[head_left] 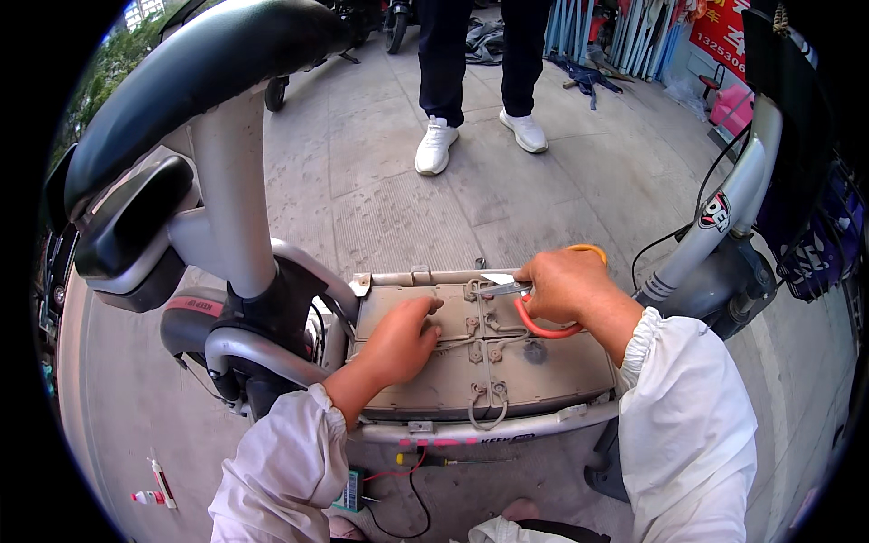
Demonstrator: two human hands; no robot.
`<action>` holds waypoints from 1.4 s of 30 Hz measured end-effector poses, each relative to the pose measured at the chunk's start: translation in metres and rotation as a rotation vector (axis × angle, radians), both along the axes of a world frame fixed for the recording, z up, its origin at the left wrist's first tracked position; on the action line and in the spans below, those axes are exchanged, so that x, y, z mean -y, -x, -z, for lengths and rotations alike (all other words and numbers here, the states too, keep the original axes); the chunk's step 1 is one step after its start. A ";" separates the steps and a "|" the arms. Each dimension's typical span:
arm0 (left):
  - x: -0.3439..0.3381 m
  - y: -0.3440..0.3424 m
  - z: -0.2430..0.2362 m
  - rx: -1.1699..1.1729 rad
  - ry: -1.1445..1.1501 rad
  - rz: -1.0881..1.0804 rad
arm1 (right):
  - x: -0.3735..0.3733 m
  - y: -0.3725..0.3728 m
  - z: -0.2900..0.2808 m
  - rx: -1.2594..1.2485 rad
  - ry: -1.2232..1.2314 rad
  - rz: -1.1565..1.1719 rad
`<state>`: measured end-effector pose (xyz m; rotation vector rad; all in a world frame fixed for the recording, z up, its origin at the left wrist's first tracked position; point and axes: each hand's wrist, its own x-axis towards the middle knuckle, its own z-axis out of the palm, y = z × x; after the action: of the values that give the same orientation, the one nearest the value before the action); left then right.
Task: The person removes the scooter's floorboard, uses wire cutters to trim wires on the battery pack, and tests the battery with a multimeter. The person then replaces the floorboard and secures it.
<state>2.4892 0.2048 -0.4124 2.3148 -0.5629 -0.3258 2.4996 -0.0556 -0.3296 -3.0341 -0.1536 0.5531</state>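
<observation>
My left hand (398, 348) rests on the dusty batteries (430, 380) in the scooter's floor frame, fingers loosely spread beside the wiring. My right hand (575, 294) grips scissors (543, 326) with red and orange handles; their silver blades point left over the terminals (472, 324) near the top middle of the batteries. Several cables run between the terminals. A metal rail (543, 421) borders the batteries along the near side.
The scooter's seat (190, 63) and post are left, its steering column (751, 154) right. Another person (437, 136) stands ahead. Below lie a yellow-handled screwdriver (412, 459), a green device (348, 489) with leads and a small bottle (145, 498). Other scooters and bundled poles are behind.
</observation>
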 end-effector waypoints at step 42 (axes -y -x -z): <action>-0.072 0.088 0.000 0.492 0.105 -0.045 | -0.054 0.097 0.091 0.366 -0.460 0.629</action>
<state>2.4015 0.2772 -0.4124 2.3017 -0.7419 0.2998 2.4025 -0.0014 -0.4211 -2.4916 0.5599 -0.0818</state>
